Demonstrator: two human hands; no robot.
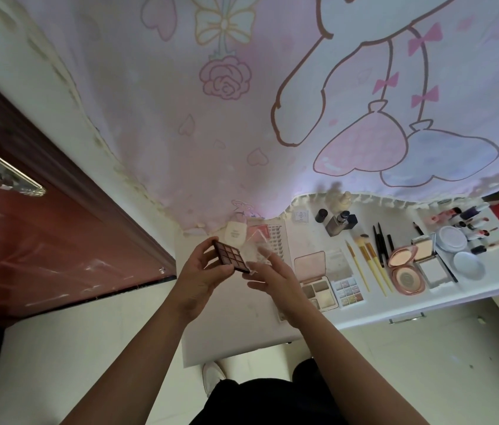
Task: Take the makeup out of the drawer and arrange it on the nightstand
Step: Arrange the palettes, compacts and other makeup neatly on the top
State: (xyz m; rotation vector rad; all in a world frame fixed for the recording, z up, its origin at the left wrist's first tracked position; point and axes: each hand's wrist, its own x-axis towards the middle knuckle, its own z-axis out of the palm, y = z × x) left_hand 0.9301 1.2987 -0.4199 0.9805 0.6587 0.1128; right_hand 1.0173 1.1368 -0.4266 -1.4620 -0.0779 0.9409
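Note:
My left hand grips a small dark eyeshadow palette with a grid of brown pans, held above the white nightstand. My right hand pinches the palette's clear lid, which stands open beside the pans. Laid out on the nightstand to the right are two open palettes, yellow-handled brushes, black pencils, pink compacts, a white powder case and round white lids.
A lash card and a cream tube lie behind my hands. Bottles and lipsticks stand at the back. A cartoon curtain hangs behind, a reddish door is at left. A drawer handle shows below the top.

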